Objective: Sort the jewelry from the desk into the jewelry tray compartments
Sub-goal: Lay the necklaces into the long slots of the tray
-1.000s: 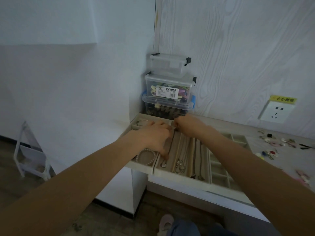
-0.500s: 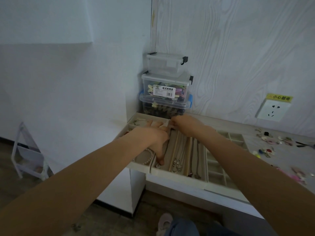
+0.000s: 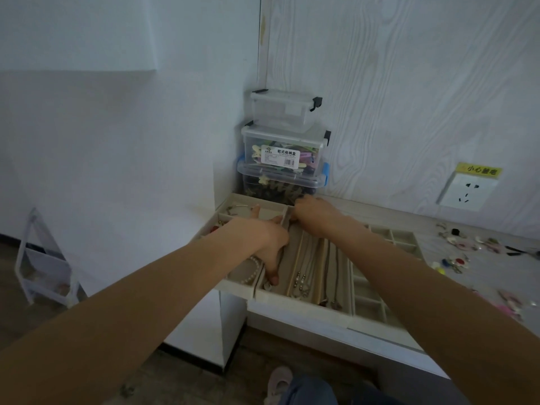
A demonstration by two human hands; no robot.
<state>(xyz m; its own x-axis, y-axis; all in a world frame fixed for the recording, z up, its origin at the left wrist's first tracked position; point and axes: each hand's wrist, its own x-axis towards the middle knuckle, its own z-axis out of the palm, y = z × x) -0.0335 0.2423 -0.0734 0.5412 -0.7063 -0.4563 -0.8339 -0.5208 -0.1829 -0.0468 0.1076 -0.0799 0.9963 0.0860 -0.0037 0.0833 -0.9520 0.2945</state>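
Both hands, left (image 3: 268, 241) and right (image 3: 314, 211), stay over the tray (image 3: 306, 305), fingertips hidden, grip unclear.

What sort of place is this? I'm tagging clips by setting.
Probably a home bedroom or dressing corner: a jewelry tray on a white desk, stacked plastic storage boxes of hair clips against the wall, and a wall socket.

The view is dim and bluish, with soft, even light and no glare. Shadows are faint; the darkest area lies under the pale wooden desk (image 3: 336, 325). Wide-angle distortion bends the edges, stretching both bare forearms. Small scattered jewelry pieces (image 3: 455, 258) at right look soft and hard to resolve.
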